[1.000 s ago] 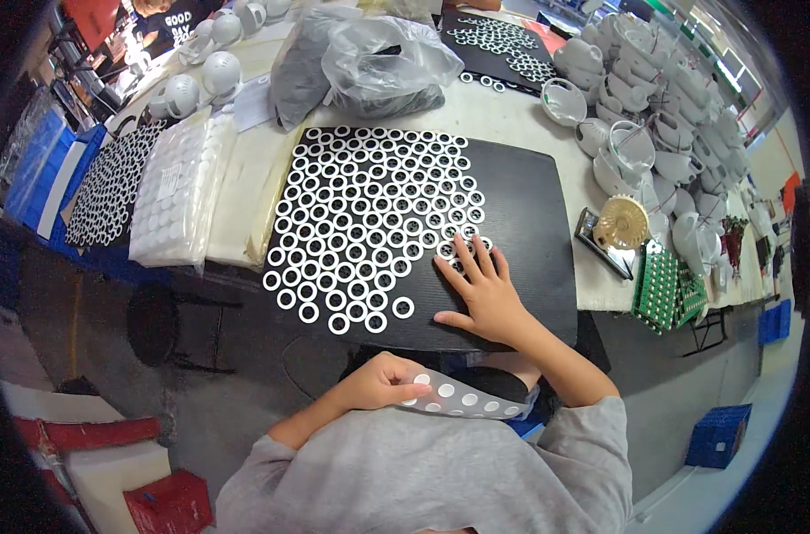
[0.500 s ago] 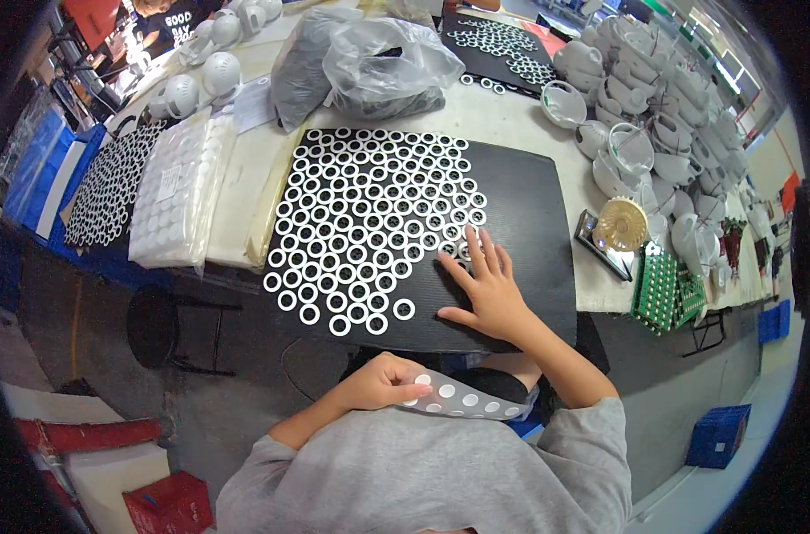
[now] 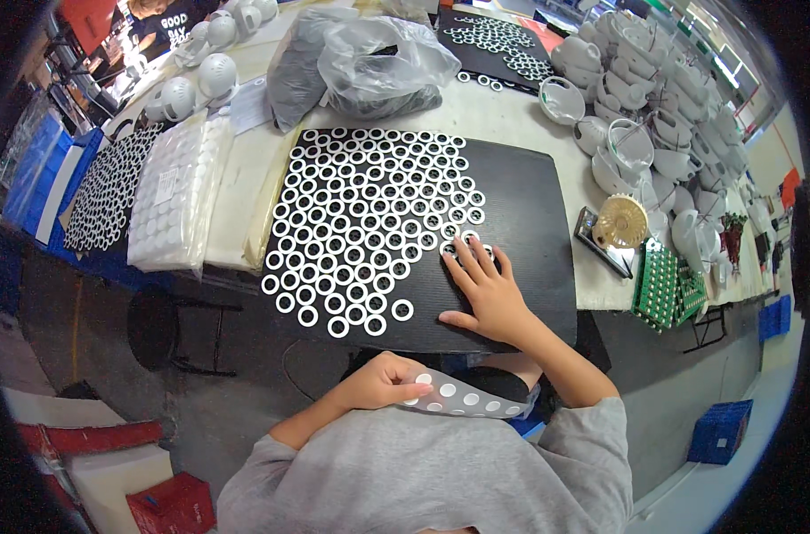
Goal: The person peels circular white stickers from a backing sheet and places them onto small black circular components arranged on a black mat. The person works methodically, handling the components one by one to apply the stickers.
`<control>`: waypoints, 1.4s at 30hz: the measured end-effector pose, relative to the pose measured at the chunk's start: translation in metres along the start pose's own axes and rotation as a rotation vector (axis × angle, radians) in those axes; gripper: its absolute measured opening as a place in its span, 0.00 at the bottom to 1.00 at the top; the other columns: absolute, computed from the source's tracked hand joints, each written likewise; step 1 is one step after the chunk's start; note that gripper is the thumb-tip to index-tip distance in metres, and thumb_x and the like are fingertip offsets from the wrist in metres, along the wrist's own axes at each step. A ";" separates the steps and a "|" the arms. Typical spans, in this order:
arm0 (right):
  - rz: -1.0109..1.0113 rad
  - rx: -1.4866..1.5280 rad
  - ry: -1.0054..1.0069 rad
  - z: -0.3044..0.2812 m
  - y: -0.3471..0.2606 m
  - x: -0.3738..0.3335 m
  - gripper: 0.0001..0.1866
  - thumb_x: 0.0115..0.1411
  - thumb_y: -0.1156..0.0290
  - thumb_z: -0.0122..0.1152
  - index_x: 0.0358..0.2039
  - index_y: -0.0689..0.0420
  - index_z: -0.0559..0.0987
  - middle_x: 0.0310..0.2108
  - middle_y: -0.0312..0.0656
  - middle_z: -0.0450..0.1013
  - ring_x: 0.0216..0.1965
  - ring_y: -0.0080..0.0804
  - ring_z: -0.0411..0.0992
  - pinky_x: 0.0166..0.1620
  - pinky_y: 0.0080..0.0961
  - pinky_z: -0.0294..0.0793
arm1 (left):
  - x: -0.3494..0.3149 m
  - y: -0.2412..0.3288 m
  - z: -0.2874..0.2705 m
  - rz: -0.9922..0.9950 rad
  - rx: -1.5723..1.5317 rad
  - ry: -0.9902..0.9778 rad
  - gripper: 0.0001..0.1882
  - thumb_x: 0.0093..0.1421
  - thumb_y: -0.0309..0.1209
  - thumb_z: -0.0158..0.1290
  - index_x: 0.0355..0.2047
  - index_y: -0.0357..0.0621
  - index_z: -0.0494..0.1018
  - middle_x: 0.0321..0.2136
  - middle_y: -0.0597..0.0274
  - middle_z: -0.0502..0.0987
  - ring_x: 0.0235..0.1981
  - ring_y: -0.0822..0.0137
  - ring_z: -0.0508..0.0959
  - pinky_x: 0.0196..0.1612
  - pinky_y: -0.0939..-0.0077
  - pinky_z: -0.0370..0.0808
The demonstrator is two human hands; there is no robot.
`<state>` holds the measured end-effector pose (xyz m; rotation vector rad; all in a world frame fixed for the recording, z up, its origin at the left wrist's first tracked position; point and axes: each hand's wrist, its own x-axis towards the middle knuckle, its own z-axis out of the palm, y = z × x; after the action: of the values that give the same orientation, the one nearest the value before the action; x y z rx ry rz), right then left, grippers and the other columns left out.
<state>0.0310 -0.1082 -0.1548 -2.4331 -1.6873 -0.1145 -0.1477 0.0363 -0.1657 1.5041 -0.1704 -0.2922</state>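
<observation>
Many white rings with dark centres (image 3: 402,310) lie spread over a black board (image 3: 531,191) in front of me. My right hand (image 3: 494,303) rests on the right part of the board, palm down with fingers spread. Its fingertips are over a few rings at the edge of the group and partly hide them. Low at my lap, my left hand (image 3: 383,383) is closed on one end of a translucent sheet of round white stickers (image 3: 463,402). The thumb lies on top of the sheet.
Bagged white round parts (image 3: 169,191) and another ring-covered board (image 3: 116,182) are left. Behind stands a plastic bag (image 3: 378,71). White housings (image 3: 632,147), a small fan (image 3: 620,222) and green circuit boards (image 3: 656,283) sit right. Another person (image 3: 165,25) is far left.
My right hand has shifted slightly toward me, its fingertips drawing back over the rings at the group's edge. My left hand and the sticker sheet have hardly moved.
</observation>
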 end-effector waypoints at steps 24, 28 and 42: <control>0.188 -0.028 0.043 0.008 0.118 0.027 0.36 0.54 0.48 0.42 0.55 0.62 0.53 0.58 0.49 0.46 0.60 0.40 0.42 0.58 0.38 0.42 | 0.001 -0.012 0.003 0.072 -0.079 0.070 0.11 0.53 0.30 0.51 0.20 0.33 0.70 0.17 0.69 0.69 0.18 0.82 0.63 0.20 0.86 0.59; 0.105 0.059 0.093 0.012 0.134 0.062 0.36 0.53 0.50 0.45 0.55 0.61 0.53 0.57 0.50 0.47 0.59 0.41 0.45 0.58 0.36 0.44 | -0.003 -0.011 0.002 0.052 -0.084 0.107 0.10 0.53 0.30 0.51 0.21 0.33 0.70 0.17 0.69 0.70 0.18 0.82 0.63 0.20 0.86 0.59; 0.247 0.440 0.197 0.017 0.127 0.089 0.34 0.53 0.56 0.49 0.55 0.60 0.53 0.53 0.53 0.55 0.56 0.46 0.52 0.57 0.38 0.48 | -0.005 -0.013 0.000 0.080 -0.094 0.130 0.12 0.53 0.29 0.50 0.18 0.33 0.67 0.15 0.69 0.67 0.17 0.82 0.61 0.20 0.85 0.59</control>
<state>0.1799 -0.0665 -0.1703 -2.1882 -1.1717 0.0460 -0.1535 0.0377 -0.1783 1.4143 -0.1114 -0.1356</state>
